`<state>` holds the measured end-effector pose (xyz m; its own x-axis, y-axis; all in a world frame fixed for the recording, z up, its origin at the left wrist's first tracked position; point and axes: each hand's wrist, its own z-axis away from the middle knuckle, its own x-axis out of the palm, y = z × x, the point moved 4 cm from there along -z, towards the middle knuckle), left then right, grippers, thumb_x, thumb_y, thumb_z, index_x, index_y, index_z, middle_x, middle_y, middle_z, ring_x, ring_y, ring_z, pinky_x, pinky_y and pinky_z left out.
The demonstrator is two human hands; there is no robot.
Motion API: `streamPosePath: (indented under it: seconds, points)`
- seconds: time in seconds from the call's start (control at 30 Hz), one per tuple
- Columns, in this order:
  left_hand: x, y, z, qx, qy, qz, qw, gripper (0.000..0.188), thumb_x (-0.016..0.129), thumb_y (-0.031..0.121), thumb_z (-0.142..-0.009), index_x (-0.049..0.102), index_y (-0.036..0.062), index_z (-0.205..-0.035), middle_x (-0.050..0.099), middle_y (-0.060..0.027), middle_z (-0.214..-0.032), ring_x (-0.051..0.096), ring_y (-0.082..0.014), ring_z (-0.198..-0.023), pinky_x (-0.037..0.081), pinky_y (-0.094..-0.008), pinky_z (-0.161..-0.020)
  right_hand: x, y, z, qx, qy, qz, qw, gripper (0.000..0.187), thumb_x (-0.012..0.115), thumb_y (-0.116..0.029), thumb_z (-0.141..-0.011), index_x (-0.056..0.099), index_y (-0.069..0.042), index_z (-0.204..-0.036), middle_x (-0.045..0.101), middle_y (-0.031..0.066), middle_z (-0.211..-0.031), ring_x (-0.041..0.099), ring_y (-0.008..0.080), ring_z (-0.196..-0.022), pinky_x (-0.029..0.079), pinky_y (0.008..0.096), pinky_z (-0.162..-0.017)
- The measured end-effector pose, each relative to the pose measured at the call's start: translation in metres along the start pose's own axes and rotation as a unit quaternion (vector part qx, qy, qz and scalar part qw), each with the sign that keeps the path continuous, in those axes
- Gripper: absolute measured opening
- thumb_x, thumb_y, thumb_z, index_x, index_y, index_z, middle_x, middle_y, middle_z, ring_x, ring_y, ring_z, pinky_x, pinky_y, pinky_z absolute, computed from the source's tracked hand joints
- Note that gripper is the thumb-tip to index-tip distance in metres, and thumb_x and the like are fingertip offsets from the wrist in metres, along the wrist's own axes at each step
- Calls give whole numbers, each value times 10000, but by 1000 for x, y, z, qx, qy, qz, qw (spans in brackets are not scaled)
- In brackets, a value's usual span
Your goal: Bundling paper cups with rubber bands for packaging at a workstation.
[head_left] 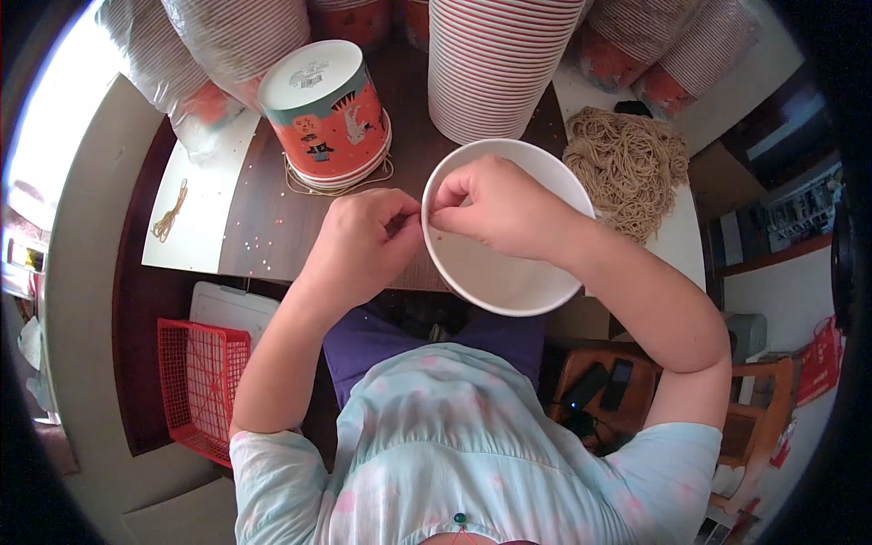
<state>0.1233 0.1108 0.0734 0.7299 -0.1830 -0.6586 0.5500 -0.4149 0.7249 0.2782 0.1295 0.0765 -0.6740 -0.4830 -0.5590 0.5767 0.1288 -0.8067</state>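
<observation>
A white-lined paper bucket (509, 268) is tilted at the table's front edge, its round mouth toward me. My right hand (490, 204) reaches inside it, fingers closed in a pinch against the inner left wall. Outside the same wall, my left hand (368, 238) is also closed, thumb and fingertips meeting close to the rim. Whatever lies between the fingertips of either hand is too small or hidden to make out. Behind my left hand, a red and green printed paper bucket (329, 123) stands upside down over other rims, with thin cord loops around its base.
A tall stack of nested buckets (495, 68) rises behind the tilted one. Tan cords (627, 163) lie heaped at the right, and a small cord bundle (170, 213) at the left. Plastic-wrapped bucket stacks (232, 41) line the back. A red basket (204, 386) is below left.
</observation>
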Motion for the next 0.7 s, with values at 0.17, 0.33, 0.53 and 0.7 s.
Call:
streamPosePath:
  seconds: [0.17, 0.33, 0.53, 0.7]
  points:
    - [7, -42, 14, -184, 37, 317, 930, 123, 577, 82, -825, 636, -25, -836, 637, -48, -720, 559, -66, -637, 438, -220, -569, -10, 2, 21, 31, -99, -76, 992, 731, 714, -199, -800, 332, 17, -1384, 601, 87, -1048, 572, 90, -834, 464, 243, -706]
    - [7, -52, 31, -199, 40, 454, 867, 91, 555, 64, -838, 617, -3, -829, 619, -18, -755, 541, -57, -653, 423, -190, -587, 2, -18, 55, -26, -36, 108, 993, 1018, 828, -376, -656, 269, -4, -1422, 574, 134, -1077, 598, 211, -800, 474, 317, -712]
    - [4, -46, 43, -88, 63, 585, 803, 96, 512, -6, -826, 606, 11, -815, 616, -93, -985, 561, -88, -767, 443, -199, -657, -4, -15, 62, -104, 2, 204, 973, 502, 783, -256, -658, 591, -27, -1060, 573, 95, -789, 584, 245, -721, 470, 355, -667]
    - [5, -30, 41, -81, 28, 609, 789, 100, 513, 33, -893, 602, 29, -846, 646, -121, -1024, 566, -77, -757, 448, -186, -675, -31, -22, 60, -95, -76, 208, 970, 279, 749, -186, -683, 642, -28, -886, 546, 69, -693, 569, 220, -654, 453, 336, -610]
